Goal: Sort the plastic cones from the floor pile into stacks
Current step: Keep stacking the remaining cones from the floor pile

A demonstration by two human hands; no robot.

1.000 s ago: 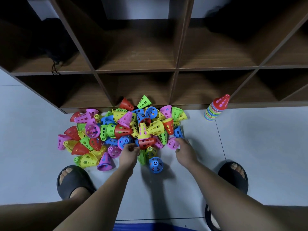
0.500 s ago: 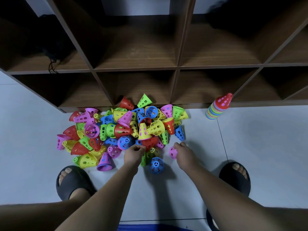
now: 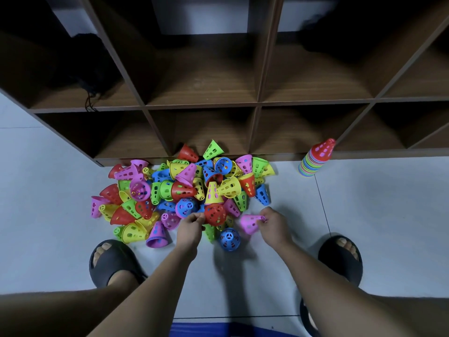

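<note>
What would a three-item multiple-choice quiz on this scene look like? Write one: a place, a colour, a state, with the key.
1. Where does the finished stack stand?
A. to the right of the pile, by the shelf's base
B. inside a shelf compartment
C. between the sandals

2. What colour is the stack's top cone?
A. blue
B. red
C. yellow

3. What is the right hand doing?
A. resting flat on the floor
B. holding a pink cone
C. touching the stack

Key: 1 A, it stands on the floor tiles against the shelf. 2 B, the cap is red. 3 B, its fingers pinch the cone's narrow end.
</note>
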